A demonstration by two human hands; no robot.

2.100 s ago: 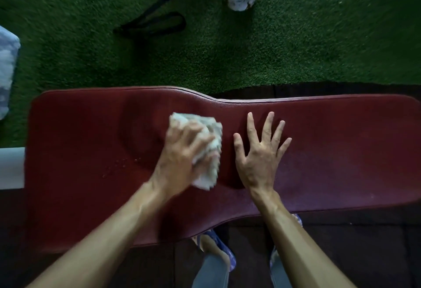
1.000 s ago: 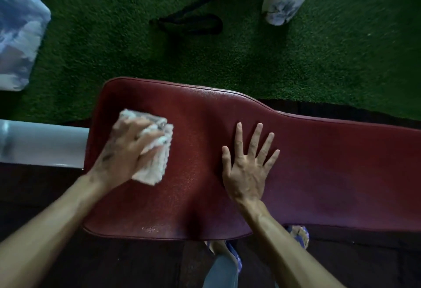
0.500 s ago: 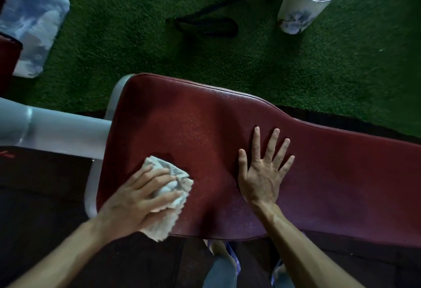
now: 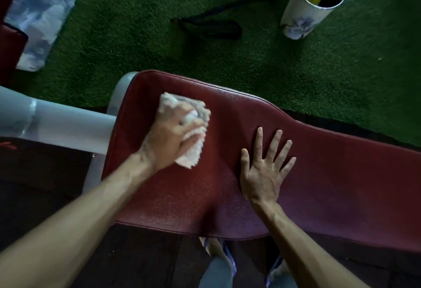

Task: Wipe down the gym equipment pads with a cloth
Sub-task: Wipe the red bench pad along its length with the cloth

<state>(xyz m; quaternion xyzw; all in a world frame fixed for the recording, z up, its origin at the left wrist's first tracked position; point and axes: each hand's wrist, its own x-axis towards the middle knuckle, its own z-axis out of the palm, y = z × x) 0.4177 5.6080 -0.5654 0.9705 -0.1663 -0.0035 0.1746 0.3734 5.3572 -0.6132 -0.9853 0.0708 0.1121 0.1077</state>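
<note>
Left hand (image 4: 169, 138) clenched on a crumpled white cloth (image 4: 189, 126), pressed to the far left end of the red bench pad (image 4: 341, 173). Right hand (image 4: 264, 169) lay flat, released, mid-pad. Near-left surface glistened, likely wiped; right stretch looked dry, probably still undone.

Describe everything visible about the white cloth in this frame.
The crumpled white cloth, soft and towel-like with frayed-looking edges, lies bunched on the dark red padded bench pad near its left end. The left hand presses down on it, fingers gripping its folds; its top and lower right corners stick out. It is slightly motion-blurred.
</note>
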